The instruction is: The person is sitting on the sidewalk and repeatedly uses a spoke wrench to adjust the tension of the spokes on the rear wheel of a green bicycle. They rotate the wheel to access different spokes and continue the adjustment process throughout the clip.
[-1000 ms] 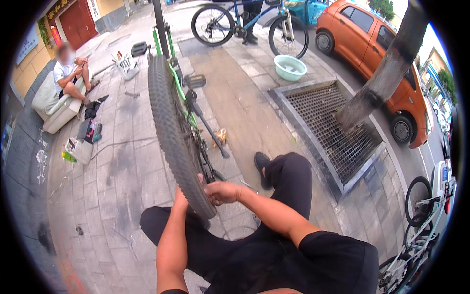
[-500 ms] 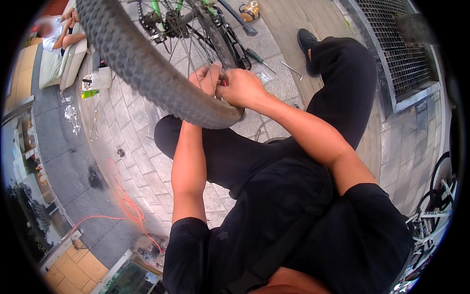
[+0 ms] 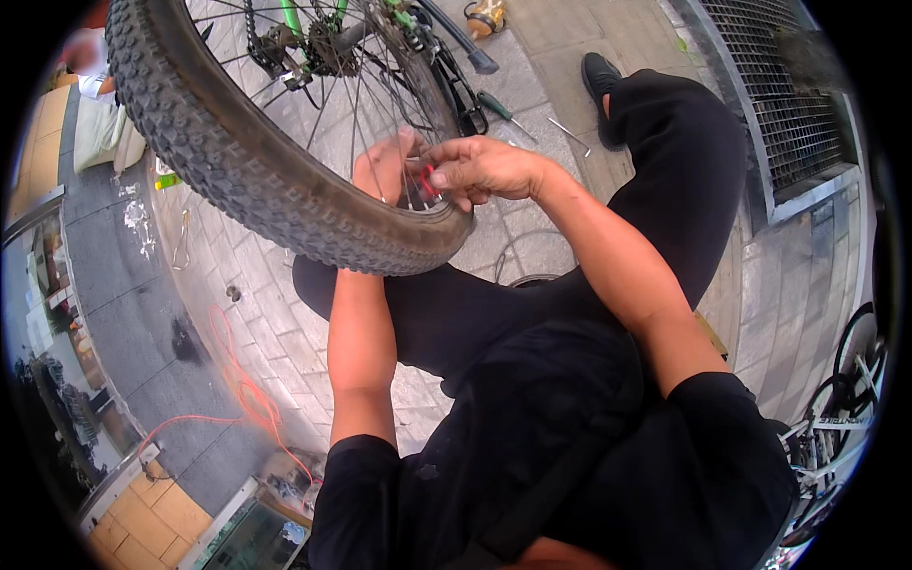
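Note:
A bicycle wheel with a black knobby tyre (image 3: 247,180) and thin spokes stands in front of me, its green frame (image 3: 313,19) at the top. My left hand (image 3: 385,169) and my right hand (image 3: 480,166) meet at the inner side of the rim. Between the fingertips of both sits a small red object (image 3: 427,180); its exact shape is too small to tell. My legs in black trousers (image 3: 665,171) lie under and beside the wheel.
A screwdriver (image 3: 503,109) and a thin metal tool (image 3: 568,133) lie on the paving near my black shoe (image 3: 600,76). A metal drain grate (image 3: 779,95) is at right. An orange cable (image 3: 242,389) trails at lower left. Another bicycle (image 3: 836,418) stands at far right.
The view has tilted down and closer to the wheel. Both hands have shifted from the tyre's outer edge to the inner rim, where the red object now shows.

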Motion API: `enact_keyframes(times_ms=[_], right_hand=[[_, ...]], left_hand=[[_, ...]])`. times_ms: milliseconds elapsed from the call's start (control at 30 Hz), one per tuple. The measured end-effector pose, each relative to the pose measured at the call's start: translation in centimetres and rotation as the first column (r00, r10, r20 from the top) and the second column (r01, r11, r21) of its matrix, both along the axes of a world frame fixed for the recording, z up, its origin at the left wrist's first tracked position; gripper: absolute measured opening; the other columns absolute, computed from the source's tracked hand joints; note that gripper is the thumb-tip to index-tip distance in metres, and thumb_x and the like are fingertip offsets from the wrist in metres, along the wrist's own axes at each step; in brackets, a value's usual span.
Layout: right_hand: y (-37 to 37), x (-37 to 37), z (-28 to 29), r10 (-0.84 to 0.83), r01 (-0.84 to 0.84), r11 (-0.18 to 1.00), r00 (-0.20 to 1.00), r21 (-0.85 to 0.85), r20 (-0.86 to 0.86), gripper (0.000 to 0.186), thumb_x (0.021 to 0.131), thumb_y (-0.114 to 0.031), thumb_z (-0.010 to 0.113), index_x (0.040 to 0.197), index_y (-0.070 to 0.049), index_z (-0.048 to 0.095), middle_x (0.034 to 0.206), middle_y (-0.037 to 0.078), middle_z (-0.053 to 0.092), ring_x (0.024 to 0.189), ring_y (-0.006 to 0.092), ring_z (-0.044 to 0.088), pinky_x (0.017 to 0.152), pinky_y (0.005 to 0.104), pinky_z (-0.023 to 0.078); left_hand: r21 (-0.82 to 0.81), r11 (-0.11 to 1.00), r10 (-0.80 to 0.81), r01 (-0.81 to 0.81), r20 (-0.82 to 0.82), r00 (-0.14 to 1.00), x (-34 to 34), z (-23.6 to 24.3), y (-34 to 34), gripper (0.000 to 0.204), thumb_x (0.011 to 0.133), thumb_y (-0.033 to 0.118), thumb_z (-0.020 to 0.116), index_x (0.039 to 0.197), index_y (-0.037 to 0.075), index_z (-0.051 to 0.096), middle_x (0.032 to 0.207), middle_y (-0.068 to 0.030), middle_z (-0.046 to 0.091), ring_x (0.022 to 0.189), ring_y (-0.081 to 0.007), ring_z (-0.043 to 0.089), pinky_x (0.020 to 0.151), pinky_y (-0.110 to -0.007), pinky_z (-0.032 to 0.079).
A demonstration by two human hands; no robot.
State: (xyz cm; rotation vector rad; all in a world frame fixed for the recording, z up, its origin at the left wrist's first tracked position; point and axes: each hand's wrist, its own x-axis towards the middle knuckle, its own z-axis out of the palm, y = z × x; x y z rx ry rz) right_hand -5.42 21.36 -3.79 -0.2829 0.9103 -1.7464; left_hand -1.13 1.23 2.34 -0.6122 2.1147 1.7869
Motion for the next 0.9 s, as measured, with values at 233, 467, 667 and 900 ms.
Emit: enact_keyframes(times_ms=[233, 467, 667, 900], right_hand=[[-1.6, 1.0, 1.3, -0.07, 0.102, 0.958, 0.989, 0.267, -0.128, 0.025, 0.089, -0.022, 0.082, 0.102, -0.002, 0.072, 0.087, 0.004, 0.071, 0.063, 0.0069, 0.058, 0.054, 0.0225, 0.042], [-2.1, 2.1, 1.2, -0.171, 0.297, 0.918, 0.895, 0.263, -0.412, 0.024, 0.094, -0.018, 0.077, 0.101, 0.004, 0.072, 0.093, 0.003, 0.073, 0.085, 0.0093, 0.065, 0.077, 0.0277, 0.053], [-1.3, 0.0, -1.3, -0.115, 0.126, 0.991, 0.969, 0.038, -0.219, 0.026, 0.1, -0.018, 0.07, 0.115, 0.003, 0.074, 0.122, 0.01, 0.072, 0.098, 0.0112, 0.064, 0.088, 0.0287, 0.054], [-1.6, -0.2, 0.9, -0.243, 0.311, 0.924, 0.927, 0.222, -0.285, 0.027, 0.1, -0.022, 0.071, 0.11, 0.002, 0.075, 0.098, 0.007, 0.076, 0.077, 0.0104, 0.068, 0.073, 0.0261, 0.057]], left_hand=[[0.232, 0.973, -0.006, -0.006, 0.051, 0.999, 0.5, -0.3, -1.7, 0.052, 0.102, 0.039, 0.062, 0.124, -0.008, 0.06, 0.107, -0.0137, 0.069, 0.091, -0.0201, 0.07, 0.079, -0.034, 0.058], [0.412, 0.911, 0.002, -0.03, 0.067, 0.998, 0.5, -0.9, -1.4, 0.052, 0.104, 0.043, 0.058, 0.127, -0.002, 0.055, 0.109, -0.0161, 0.068, 0.096, -0.0256, 0.07, 0.085, -0.039, 0.058], [0.597, 0.801, 0.026, -0.049, 0.046, 0.999, 1.2, -3.2, -1.1, 0.05, 0.106, 0.051, 0.048, 0.128, 0.007, 0.049, 0.116, -0.0231, 0.064, 0.096, -0.033, 0.068, 0.086, -0.046, 0.056], [0.69, 0.723, 0.043, -0.045, 0.021, 0.999, 1.4, -3.8, -0.9, 0.051, 0.107, 0.051, 0.045, 0.128, 0.005, 0.051, 0.121, -0.0202, 0.064, 0.103, -0.0331, 0.067, 0.091, -0.045, 0.054]])
